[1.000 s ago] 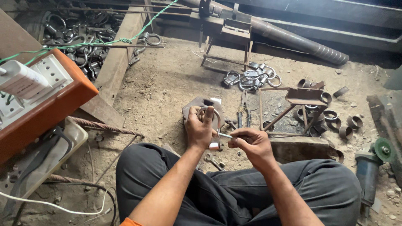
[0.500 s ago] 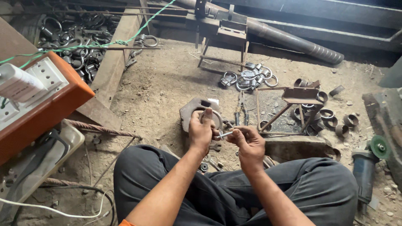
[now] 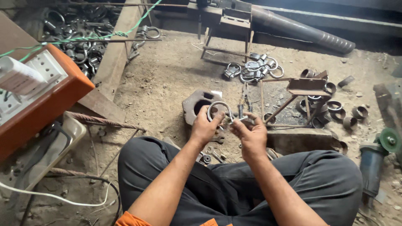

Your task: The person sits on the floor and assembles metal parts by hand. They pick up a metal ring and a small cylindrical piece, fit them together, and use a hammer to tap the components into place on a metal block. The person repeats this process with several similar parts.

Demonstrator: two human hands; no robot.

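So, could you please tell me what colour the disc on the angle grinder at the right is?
Green: the disc on the angle grinder shows in the head view.

white label plate | rectangular — atop orange box | far left

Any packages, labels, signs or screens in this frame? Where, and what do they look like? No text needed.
Orange box: left edge; boxy orange case with a white top panel carrying socket-like squares.
White label panel: on that box's top, far left; pale slab with small printed marks.
No screens, signs or packages elsewhere; around the left hand and right hand only bare metal rings and parts.
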